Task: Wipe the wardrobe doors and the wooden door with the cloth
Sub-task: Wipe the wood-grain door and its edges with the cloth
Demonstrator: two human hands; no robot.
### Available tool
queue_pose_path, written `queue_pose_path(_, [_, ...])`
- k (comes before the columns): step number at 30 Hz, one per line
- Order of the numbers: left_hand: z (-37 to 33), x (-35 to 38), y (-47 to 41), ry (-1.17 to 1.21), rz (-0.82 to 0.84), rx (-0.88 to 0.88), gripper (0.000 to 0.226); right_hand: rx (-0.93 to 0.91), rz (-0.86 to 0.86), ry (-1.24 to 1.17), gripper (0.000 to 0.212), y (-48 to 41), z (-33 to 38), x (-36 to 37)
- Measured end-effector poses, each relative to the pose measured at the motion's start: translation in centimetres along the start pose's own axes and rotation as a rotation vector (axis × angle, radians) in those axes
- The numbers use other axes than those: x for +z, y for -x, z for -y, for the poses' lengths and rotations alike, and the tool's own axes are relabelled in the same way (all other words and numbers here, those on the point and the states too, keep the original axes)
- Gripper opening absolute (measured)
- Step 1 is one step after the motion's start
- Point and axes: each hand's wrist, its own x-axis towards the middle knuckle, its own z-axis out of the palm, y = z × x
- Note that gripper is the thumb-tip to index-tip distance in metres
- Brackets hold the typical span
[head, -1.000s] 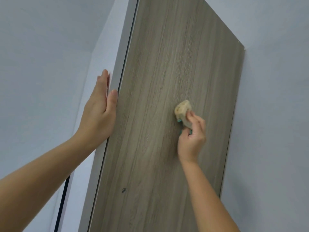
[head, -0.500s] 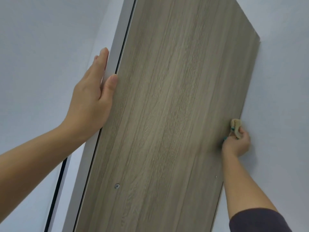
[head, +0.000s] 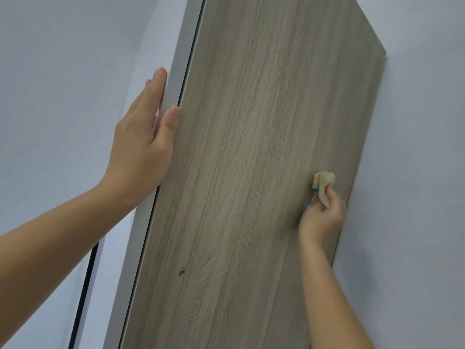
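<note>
A tall grey-brown wooden door (head: 246, 152) fills the middle of the view, seen from below. My left hand (head: 143, 144) lies flat along its pale left edge, fingers straight, thumb on the wood face. My right hand (head: 322, 215) grips a bunched beige cloth (head: 323, 183) with a teal trim and presses it against the door near the right edge.
A pale grey door edge strip (head: 173, 79) runs along the door's left side. Plain light walls (head: 63, 84) stand on both sides. A small round screw fitting (head: 182, 271) sits low on the door face. A dark gap (head: 83, 293) shows at the lower left.
My right hand swept the cloth from the door's middle to its right edge, then came back slightly inward onto the face. My left hand stayed on the left edge.
</note>
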Motion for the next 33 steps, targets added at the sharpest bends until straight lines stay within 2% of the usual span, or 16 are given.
queue_pose_path(6, [0.1, -0.2, -0.1, 0.046, 0.036, -0.013, 0.052, -0.272, 0.089, -0.128, 0.047, 7.1, 6.9, 1.2])
queue_pose_path(11, [0.5, -0.8, -0.6, 0.091, 0.077, -0.024, 0.051, -0.387, 0.238, -0.22, 0.049, 13.4, 11.5, 1.4])
queue_pose_path(16, [0.9, -1.8, -1.3, 0.198, 0.173, -0.058, 0.052, -0.514, 0.371, -0.246, 0.045, 16.9, 12.4, 0.9])
queue_pose_path(19, [0.6, -2.5, -1.4, 0.23, 0.217, -0.094, 0.052, -0.673, 0.478, -0.282, 0.032, 19.0, 12.7, 0.2])
queue_pose_path(24, [0.9, -2.6, 1.8, 0.274, 0.137, -0.19, 0.055, -0.85, 0.557, -0.327, 0.025, 19.5, 11.3, -0.3])
queue_pose_path(28, [1.6, -1.9, 5.4, 0.22, 0.097, -0.23, 0.053, -0.86, 0.493, -0.309, 0.025, 16.2, 8.8, -0.5])
queue_pose_path(31, [1.5, -1.2, 7.0, 0.163, 0.119, -0.199, 0.056, -0.726, 0.414, -0.208, 0.047, 12.8, 5.3, -1.1])
queue_pose_path(33, [1.5, -1.0, 7.3, 0.113, 0.122, -0.182, 0.057, -0.58, 0.351, -0.16, 0.053, 10.4, 3.1, -1.5])
